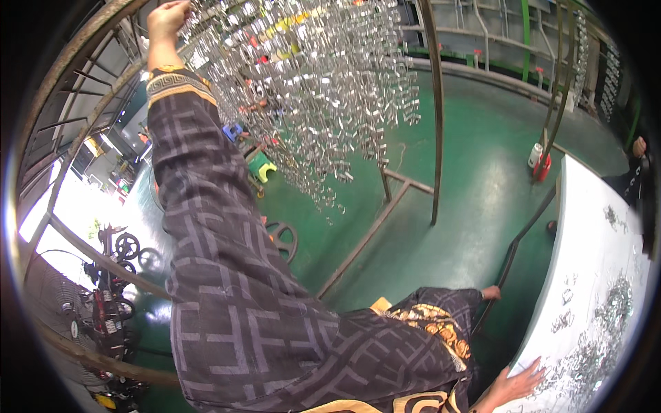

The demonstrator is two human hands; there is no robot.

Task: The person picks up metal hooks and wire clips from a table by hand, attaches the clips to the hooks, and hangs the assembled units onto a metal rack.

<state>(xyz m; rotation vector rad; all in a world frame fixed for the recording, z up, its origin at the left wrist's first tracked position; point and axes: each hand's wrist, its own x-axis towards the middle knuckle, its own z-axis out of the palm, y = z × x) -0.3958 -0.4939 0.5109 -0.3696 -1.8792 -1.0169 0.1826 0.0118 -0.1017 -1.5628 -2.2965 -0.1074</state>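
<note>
My left hand (pixel 167 22) is raised high at the upper left, its fingers closed at the top of a rack. What they hold, if anything, is too small to make out. Beside it hang dense strands of small shiny metal pieces (pixel 323 82). At the lower right, my right hand (pixel 516 385) lies flat with fingers stretched out on the edge of a white table (pixel 544 330). Near its fingers, many loose small metal pieces (pixel 606 323) are spread over the tabletop.
A brown metal frame (pixel 437 110) stands on the green floor (pixel 475 144). A dark bar (pixel 513 255) runs beside the table. A red and white container (pixel 537 162) stands behind it. At the far right is another person's hand (pixel 639 146). A green stool (pixel 261 166) sits below the strands.
</note>
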